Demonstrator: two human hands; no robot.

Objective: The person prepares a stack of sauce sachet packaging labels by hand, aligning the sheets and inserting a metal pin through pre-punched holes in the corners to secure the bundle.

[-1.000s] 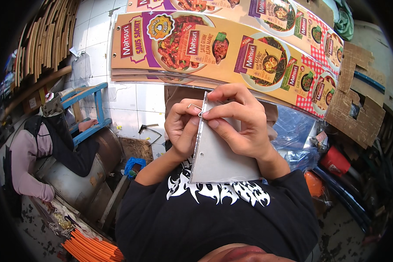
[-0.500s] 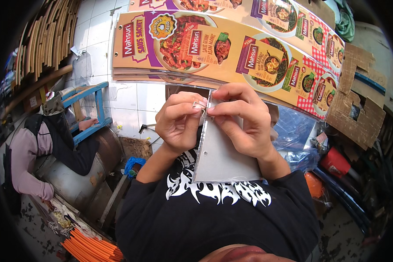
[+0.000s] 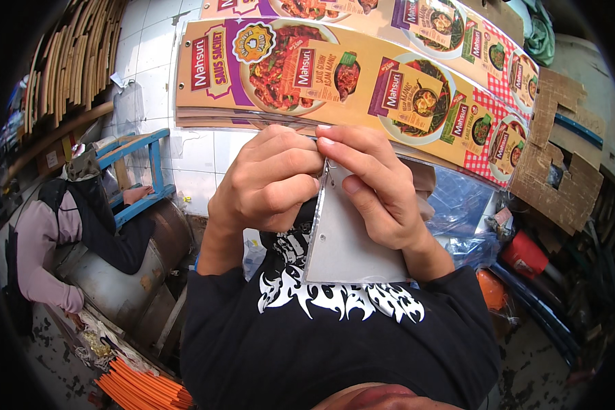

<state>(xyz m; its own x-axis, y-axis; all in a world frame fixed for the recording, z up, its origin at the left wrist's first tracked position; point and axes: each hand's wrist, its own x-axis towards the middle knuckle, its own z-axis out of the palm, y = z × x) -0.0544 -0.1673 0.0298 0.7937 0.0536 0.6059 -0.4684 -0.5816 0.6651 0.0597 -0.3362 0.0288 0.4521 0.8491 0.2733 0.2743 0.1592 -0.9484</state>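
A grey board panel (image 3: 352,249) in clear plastic stands tilted against my chest, with small holes along its left edge. My right hand (image 3: 384,188) grips its upper part, thumb on the grey face and fingers over the top. Beside the panel's upper left corner my left hand (image 3: 270,181) is closed, its fingertips meeting those of my right hand. The thin bent metal hook that it held half a second ago is now hidden by the fingers. Just beyond my hands lies a stack of long printed food display boards (image 3: 348,96), with metal eyelets at the left end.
Cut cardboard (image 3: 560,157) lies at the right, near clear plastic sheeting (image 3: 458,201) and a red container (image 3: 526,253). On the left are a blue frame (image 3: 156,160), a metal drum (image 3: 116,263) and a seated person (image 3: 44,246). Orange strips (image 3: 143,386) lie lower left.
My left hand has moved up and turned, its knuckles now covering the hook. The right fingers have shifted to the panel's upper edge. The panel has barely moved.
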